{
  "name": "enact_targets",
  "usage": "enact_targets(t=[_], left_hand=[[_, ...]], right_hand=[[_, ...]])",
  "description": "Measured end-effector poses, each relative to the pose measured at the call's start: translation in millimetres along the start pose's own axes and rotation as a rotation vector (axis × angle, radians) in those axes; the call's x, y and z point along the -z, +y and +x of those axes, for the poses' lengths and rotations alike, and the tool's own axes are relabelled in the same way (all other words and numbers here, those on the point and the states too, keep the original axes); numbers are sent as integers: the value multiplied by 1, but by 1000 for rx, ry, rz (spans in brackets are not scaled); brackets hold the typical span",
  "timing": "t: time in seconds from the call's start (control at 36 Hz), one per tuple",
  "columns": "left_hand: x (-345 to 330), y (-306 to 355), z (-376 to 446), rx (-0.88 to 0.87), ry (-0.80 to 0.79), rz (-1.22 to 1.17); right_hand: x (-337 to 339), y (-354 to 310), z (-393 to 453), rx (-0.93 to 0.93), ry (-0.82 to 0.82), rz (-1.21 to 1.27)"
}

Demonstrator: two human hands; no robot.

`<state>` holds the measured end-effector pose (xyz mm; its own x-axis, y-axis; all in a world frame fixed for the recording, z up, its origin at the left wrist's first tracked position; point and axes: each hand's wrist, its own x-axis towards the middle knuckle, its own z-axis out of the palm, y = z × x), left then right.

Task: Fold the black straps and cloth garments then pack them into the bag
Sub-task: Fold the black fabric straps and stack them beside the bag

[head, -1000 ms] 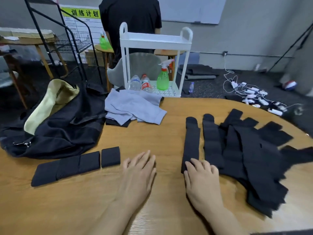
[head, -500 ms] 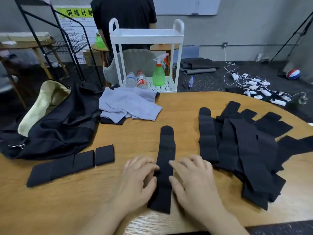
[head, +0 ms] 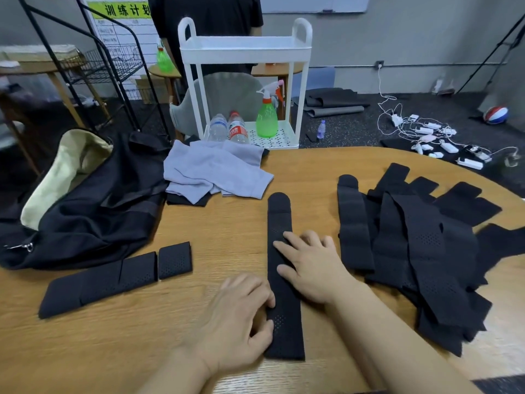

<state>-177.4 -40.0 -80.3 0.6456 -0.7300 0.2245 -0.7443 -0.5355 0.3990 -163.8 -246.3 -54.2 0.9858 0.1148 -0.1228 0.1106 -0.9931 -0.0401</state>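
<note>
A long black perforated fabric strap lies flat and lengthwise on the round wooden worktop, running away from the person between the two hands. The left hand sits at the strap's near end, its curled fingers and thumb pinching the left edge. The right hand rests on the strap's middle with fingers straight and spread, pressing it flat from the right side. Just right of the right hand is a loose pile of unfolded black straps. Left of the left hand, a row of folded black straps lies side by side. Beyond those, the open black bag with a pale lining slumps on the worktop, and a crumpled light grey cloth garment lies beyond both hands.
</note>
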Motion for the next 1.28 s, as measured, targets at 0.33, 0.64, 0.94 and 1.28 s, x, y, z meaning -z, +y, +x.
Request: enact_targets(t=[0.33, 0.64, 0.94, 1.28], left_hand=[[-5, 10, 2, -7, 43, -35], [-2, 7, -8, 112, 212, -341], [2, 18, -12, 79, -58, -155], [-10, 32, 12, 393, 116, -192]], right_hand=[[5, 9, 26, -112, -24, -111], [16, 6, -60, 64, 372, 488], [-34, -13, -103, 61, 251, 619], [-32, -30, -70, -333, 348, 770]])
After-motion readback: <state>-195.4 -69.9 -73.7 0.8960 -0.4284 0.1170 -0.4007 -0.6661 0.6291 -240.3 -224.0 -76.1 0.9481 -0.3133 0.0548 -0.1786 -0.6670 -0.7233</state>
